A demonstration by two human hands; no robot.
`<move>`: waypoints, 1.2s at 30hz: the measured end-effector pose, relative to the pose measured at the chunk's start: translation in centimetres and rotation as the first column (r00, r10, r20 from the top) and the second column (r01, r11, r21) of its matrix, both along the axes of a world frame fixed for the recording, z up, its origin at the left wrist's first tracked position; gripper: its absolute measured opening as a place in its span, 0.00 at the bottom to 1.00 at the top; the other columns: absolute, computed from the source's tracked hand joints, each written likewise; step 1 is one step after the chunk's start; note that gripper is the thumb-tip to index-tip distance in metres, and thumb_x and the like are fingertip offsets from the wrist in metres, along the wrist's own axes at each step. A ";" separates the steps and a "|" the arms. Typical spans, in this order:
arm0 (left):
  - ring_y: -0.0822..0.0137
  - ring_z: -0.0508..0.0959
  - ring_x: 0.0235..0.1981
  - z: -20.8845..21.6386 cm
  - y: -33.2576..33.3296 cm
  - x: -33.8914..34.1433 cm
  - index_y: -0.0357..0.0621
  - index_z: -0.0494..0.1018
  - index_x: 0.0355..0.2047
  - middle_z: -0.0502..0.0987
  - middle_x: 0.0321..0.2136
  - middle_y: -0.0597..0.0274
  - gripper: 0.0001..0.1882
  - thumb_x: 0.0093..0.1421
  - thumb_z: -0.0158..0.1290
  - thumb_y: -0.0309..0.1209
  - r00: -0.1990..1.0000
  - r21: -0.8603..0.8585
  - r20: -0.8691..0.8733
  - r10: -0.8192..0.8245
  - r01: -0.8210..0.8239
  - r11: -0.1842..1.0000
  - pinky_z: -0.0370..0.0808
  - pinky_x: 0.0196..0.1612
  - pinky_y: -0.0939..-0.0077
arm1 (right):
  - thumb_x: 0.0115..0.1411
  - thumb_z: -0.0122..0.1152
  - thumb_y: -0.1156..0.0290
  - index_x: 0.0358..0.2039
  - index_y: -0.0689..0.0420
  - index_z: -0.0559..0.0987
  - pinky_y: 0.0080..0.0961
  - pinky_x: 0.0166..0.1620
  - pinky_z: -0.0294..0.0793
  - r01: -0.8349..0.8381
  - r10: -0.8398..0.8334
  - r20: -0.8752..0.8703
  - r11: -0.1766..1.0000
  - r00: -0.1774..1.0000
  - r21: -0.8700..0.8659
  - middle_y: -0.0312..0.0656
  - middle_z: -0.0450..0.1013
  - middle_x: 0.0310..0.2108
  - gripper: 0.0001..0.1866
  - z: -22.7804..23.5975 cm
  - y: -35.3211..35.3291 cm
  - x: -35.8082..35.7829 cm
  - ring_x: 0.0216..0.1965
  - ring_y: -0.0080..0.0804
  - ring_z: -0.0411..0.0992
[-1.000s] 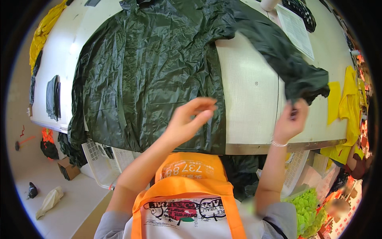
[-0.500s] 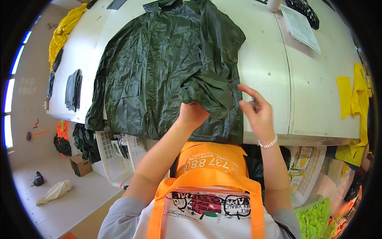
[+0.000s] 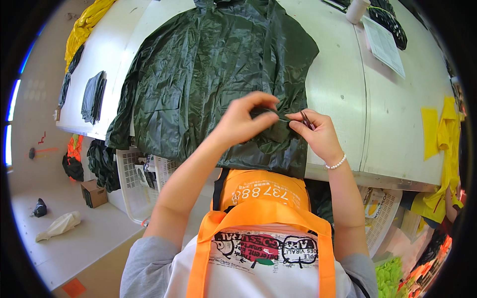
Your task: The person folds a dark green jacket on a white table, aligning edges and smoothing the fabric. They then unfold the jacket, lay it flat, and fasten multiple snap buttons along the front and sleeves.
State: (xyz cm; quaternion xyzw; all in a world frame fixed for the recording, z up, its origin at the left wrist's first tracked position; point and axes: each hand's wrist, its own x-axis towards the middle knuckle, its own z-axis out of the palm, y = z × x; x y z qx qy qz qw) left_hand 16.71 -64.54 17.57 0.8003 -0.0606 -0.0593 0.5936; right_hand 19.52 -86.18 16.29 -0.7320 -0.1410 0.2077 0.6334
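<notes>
Pinching a fold of the dark green raincoat (image 3: 208, 84) between thumb and fingertips, left hand (image 3: 243, 121) in a closed grip on the fabric. Right hand (image 3: 318, 131) just beside, clenched on the same fold, small dark tool (image 3: 304, 119) between the fingers. Raincoat spread flat on the white worktop (image 3: 348, 114), hem at the near edge. Paper sheet (image 3: 385, 44) well apart, far right.

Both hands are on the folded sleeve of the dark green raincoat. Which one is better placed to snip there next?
Right, probably. The right hand already holds what looks like small snips at its fingertips, pointed at the sleeve fold. The left hand pinches the dark green raincoat taut beside it, so it suits steadying.
</notes>
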 end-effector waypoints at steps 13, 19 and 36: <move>0.74 0.78 0.33 -1.0 -3.2 0.2 0.36 0.79 0.32 0.81 0.30 0.60 0.07 0.52 0.59 0.24 0.997 -0.002 -0.020 0.077 -0.077 0.997 0.72 0.41 0.81 | 0.58 0.60 0.73 0.30 0.63 0.78 0.17 0.27 0.66 0.157 -0.144 0.241 0.987 0.960 -0.037 0.37 0.72 0.20 0.06 2.0 1.1 1.9 0.23 0.17 0.67; 0.78 0.76 0.31 -1.3 -2.6 1.4 0.33 0.79 0.30 0.80 0.28 0.63 0.07 0.53 0.60 0.26 0.973 -0.141 -0.075 0.217 -0.226 0.964 0.71 0.37 0.84 | 0.58 0.61 0.70 0.41 0.59 0.73 0.28 0.31 0.72 0.471 -0.111 0.751 0.835 0.651 -0.285 0.41 0.71 0.28 0.13 0.1 0.2 4.6 0.29 0.32 0.74; 0.77 0.76 0.34 -1.4 -2.1 2.2 0.34 0.78 0.34 0.80 0.32 0.61 0.08 0.58 0.57 0.28 0.961 -0.285 -0.188 0.204 -0.252 0.925 0.71 0.41 0.84 | 0.55 0.61 0.71 0.34 0.58 0.72 0.26 0.33 0.73 0.114 0.043 0.501 0.954 0.865 -0.279 0.40 0.72 0.32 0.09 2.4 1.2 0.8 0.31 0.35 0.75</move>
